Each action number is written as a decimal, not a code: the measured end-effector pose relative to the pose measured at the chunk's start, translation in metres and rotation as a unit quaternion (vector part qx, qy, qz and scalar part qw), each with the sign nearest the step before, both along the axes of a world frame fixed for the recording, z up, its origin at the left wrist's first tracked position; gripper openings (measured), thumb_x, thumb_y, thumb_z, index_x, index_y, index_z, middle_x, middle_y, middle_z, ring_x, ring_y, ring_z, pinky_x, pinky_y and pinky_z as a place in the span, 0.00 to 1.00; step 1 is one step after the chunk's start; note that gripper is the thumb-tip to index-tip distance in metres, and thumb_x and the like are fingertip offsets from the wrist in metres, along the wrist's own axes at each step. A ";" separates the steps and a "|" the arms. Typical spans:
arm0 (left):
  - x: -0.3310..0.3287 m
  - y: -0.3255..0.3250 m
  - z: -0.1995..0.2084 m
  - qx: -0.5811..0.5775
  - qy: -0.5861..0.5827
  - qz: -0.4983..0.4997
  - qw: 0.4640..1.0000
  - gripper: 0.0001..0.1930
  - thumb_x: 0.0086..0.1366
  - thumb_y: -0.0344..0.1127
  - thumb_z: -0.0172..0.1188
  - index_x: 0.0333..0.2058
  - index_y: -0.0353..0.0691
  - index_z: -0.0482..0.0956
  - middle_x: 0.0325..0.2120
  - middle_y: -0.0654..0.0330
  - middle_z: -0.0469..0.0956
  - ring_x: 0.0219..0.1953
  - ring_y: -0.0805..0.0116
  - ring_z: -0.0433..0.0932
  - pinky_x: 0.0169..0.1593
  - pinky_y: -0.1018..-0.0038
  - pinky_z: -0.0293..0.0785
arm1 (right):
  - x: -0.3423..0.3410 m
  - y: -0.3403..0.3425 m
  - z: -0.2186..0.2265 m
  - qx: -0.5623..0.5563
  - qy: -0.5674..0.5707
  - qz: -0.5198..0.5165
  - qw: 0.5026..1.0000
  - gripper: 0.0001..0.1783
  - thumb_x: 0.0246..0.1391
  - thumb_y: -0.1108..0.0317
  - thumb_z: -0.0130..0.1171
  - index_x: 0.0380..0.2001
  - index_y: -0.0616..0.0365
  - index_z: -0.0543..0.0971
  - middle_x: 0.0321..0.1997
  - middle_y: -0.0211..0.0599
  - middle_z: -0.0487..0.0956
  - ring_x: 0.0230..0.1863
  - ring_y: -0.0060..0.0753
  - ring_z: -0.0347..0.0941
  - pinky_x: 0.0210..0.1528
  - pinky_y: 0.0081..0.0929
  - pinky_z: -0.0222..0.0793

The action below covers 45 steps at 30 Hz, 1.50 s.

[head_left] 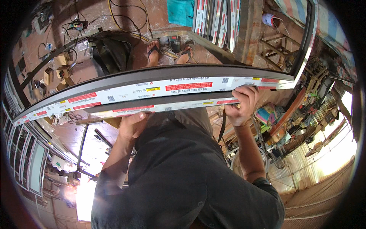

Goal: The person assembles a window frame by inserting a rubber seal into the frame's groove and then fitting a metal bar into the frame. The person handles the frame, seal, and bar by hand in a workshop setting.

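A: Boxes (61, 61) first, far left on the reddish floor (126, 15). We count a few small cardboard ones, some with flaps up; what is in them is too small for us to tell. Black cables (76, 26) tangle just behind them.

B: Moving right, we note the long aluminium profile (152, 89), dark on top, wrapped in white film with red and yellow labels. It runs across the whole view at about waist height, over the person's dark shirt (183, 179).

A: Left hand (131, 124)?

B: We see it under the profile's near edge, palm up, fingers curled round the lower lip. It grips the profile from below.

A: Beyond the bar we log two feet in sandals (169, 51) on the floor, another person's, and a dark bag (110, 49) just beside them. Whether the bag holds anything we cannot tell.

B: Above those, a stack of wrapped profiles (217, 19) lies next to a teal cloth (181, 11).

A: Right hand (242, 103)?

B: Closed over the profile's near edge, knuckles toward us, fingers wrapped on top, thumb hidden beneath.

A: Further right we mark a woven, colourful basket (267, 114) below the bar's end; its contents do not show. A dark frame piece (307, 38) rises at the far right.
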<state>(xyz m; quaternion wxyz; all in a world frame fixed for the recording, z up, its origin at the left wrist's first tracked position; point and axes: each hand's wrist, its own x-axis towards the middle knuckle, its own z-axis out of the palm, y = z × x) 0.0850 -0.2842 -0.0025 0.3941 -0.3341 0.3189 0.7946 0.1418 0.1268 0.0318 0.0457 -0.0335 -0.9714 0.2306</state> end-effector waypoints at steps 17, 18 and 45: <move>0.008 0.009 -0.051 -0.039 0.129 0.024 0.991 0.22 0.73 0.47 0.72 0.59 0.42 0.83 0.57 0.59 0.87 0.62 0.58 0.82 0.73 0.50 0.74 | -0.046 -0.005 0.035 0.074 -0.110 0.089 0.987 0.75 0.33 0.44 0.89 0.84 0.51 0.62 0.81 0.43 0.66 0.85 0.55 0.57 0.81 0.91 0.44; 0.007 0.008 -0.054 -0.036 0.132 0.018 0.990 0.22 0.74 0.47 0.71 0.59 0.41 0.83 0.58 0.57 0.86 0.63 0.56 0.82 0.74 0.49 0.73 | -0.046 -0.003 0.033 0.073 -0.116 0.105 0.985 0.74 0.34 0.45 0.89 0.83 0.51 0.62 0.81 0.43 0.67 0.85 0.55 0.58 0.81 0.90 0.44; -0.072 0.148 0.074 -0.495 0.638 -0.558 0.191 0.79 0.41 0.61 0.90 0.84 0.40 0.48 0.72 0.39 0.69 0.76 0.37 0.67 0.80 0.41 0.59 | -0.025 0.000 0.042 0.103 -0.141 0.077 0.982 0.72 0.33 0.48 0.92 0.83 0.44 0.67 0.82 0.37 0.68 0.86 0.47 0.58 0.79 0.96 0.46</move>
